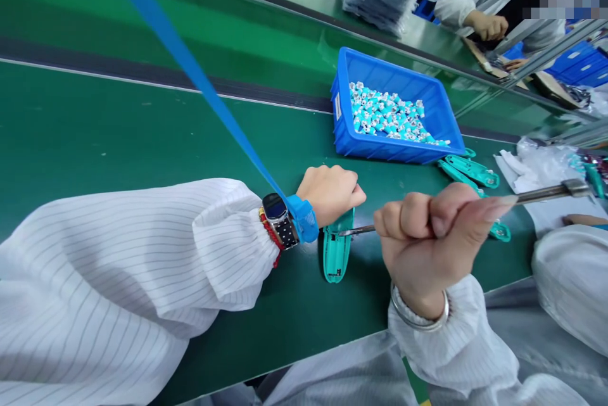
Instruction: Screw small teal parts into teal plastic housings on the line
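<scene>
Head view: the right hand [427, 241] makes a tight fist around a thin metal tool [546, 194], its tip at a teal plastic casing [338, 254]. The left hand [330, 194], wearing a blue wrist strap [304, 219], curls over the casing's top end; how firmly, I cannot tell. Beyond, on the green belt [142, 133], a blue bin [342, 121] holds small teal parts [389, 114], with more casings [470, 171] beside it. A co-worker's hand [484, 26] is farther off.
</scene>
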{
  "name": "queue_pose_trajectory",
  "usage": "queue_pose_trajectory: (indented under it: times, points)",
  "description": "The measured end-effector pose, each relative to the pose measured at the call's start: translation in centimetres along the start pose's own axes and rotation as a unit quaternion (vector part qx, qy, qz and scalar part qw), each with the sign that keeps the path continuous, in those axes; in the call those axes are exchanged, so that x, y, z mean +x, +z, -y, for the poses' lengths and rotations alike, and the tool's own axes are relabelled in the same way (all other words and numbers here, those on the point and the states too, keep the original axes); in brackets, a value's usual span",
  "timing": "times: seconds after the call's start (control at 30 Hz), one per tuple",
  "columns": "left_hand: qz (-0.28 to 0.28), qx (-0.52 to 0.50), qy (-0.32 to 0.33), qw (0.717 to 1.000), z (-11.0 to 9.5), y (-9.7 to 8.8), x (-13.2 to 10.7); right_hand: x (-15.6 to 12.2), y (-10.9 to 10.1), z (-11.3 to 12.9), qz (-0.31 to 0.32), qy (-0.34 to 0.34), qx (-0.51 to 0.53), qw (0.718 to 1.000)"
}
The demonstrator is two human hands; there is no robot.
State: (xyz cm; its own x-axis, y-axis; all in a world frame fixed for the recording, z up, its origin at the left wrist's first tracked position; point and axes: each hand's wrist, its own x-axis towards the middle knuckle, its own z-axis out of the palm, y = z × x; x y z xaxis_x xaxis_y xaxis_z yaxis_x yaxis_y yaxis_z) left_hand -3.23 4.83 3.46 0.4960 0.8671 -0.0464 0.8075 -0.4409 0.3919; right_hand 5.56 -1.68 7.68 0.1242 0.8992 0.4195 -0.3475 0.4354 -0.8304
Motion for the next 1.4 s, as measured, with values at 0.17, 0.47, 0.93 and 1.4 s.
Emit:
queue_pose_trajectory:
  times: [0.17, 0.47, 0.93, 1.4]
  points:
    - [0.008, -0.007, -0.003, 1.000, 0.0, -0.1, 0.0, -0.1, 0.3, -0.5, 0.013, 0.008, 0.012, 1.000]
    - [0.006, -0.031, -0.010, 0.999, 0.0, 0.0, -0.1, -1.1, 1.0, -1.1, 0.082, -0.039, -0.056, 0.994]
    - [-0.047, -0.025, 0.017, 0.998, 0.3, 0.7, 0.3, -5.4, 0.8, 1.6, -0.007, 0.033, -0.066, 0.997]
    - [-0.071, -0.057, 0.040, 0.995, 0.5, 0.8, 0.1, -5.0, 2.0, 0.8, -0.021, 0.033, -0.109, 0.993]
